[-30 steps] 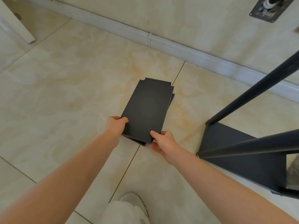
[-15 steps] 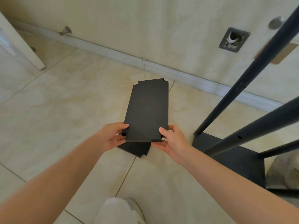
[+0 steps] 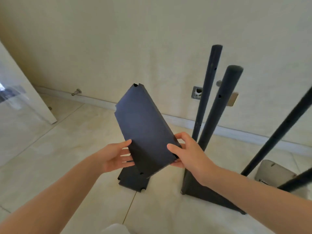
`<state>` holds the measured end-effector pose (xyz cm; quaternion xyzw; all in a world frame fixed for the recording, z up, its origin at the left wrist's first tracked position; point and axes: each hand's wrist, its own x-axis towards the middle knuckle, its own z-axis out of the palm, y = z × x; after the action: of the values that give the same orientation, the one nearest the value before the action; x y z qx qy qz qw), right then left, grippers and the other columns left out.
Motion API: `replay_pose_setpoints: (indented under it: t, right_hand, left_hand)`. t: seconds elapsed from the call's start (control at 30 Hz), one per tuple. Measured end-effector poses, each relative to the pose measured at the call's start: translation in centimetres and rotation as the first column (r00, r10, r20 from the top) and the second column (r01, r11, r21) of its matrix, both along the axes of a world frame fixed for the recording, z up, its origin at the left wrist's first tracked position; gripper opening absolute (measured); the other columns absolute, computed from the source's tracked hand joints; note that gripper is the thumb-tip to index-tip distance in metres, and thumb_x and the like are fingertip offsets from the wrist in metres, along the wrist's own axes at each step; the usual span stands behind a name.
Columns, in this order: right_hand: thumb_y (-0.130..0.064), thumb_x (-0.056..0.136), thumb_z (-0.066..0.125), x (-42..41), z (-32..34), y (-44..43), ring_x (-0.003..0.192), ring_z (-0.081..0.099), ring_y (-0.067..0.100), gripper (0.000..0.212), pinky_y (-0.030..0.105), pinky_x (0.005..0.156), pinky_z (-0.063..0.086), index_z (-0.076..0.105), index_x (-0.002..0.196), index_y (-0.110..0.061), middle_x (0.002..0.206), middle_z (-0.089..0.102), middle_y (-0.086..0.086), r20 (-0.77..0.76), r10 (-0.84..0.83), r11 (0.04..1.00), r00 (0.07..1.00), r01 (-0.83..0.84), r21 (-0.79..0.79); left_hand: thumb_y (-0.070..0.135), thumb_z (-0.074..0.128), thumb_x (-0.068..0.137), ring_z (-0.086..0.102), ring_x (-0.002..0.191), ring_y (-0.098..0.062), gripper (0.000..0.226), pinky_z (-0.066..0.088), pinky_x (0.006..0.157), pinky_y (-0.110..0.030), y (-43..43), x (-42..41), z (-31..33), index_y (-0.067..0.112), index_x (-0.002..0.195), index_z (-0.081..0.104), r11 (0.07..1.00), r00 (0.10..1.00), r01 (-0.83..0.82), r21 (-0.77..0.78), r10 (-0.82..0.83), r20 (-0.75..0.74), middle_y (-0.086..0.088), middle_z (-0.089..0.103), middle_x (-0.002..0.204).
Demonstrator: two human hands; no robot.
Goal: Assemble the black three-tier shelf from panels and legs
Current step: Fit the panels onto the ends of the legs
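Frame [image 3: 207, 195]: base with upright legs [image 3: 217, 105], stood right.
Panel [image 3: 145, 129]: held tilted, left of legs, above spare panel [image 3: 130, 181].
Right hand [image 3: 189, 154]: gripped near right corner.
Left hand [image 3: 114, 156]: pinched left edge.
Advice: level it; seat corner notches over legs evenly.

No readable text, labels or numbers anywhere.

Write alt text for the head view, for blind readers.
The left hand and right hand hold a black panel tilted in the air. A second panel lies on the floor beneath, and a base panel with upright legs stands at right.
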<state>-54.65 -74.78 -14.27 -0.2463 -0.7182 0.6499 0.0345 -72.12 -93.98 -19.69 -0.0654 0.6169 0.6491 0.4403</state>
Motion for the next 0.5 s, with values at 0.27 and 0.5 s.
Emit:
replay_pose_setpoints:
  t: [0.27, 0.5]
  right_hand:
    - [-0.019, 0.098, 0.059, 8.8, 11.0, 4.4, 0.104, 0.064, 0.018, 0.014, 0.036, 0.089, 0.059, 0.058, 0.109, -0.028, 0.115, 0.064, -0.003, -0.099, -0.013, 0.983, 0.995, 0.03, 0.18]
    - [-0.02, 0.098, 0.06, 15.5, 16.9, 7.8, 0.104, 0.063, 0.017, 0.016, 0.038, 0.086, 0.059, 0.062, 0.11, -0.03, 0.114, 0.064, -0.003, -0.13, -0.041, 0.963, 0.991, 0.073, 0.258]
  left_hand:
    - [0.017, 0.058, 0.102, 0.071, 0.111, -0.03, 0.029, 0.063, 0.08, -0.037, 0.9, 3.6, 10.2, 0.012, 0.129, 0.062, 0.956, 0.953, -0.054, 0.289, 0.135, -0.271, -0.009, 0.071, 0.125]
    - [0.02, 0.065, 0.095, 0.071, 0.111, -0.025, 0.037, 0.062, 0.076, -0.029, 2.3, 6.4, 16.1, 0.008, 0.13, 0.062, 0.939, 0.921, -0.032, 0.341, 0.161, -0.356, -0.009, 0.071, 0.125]
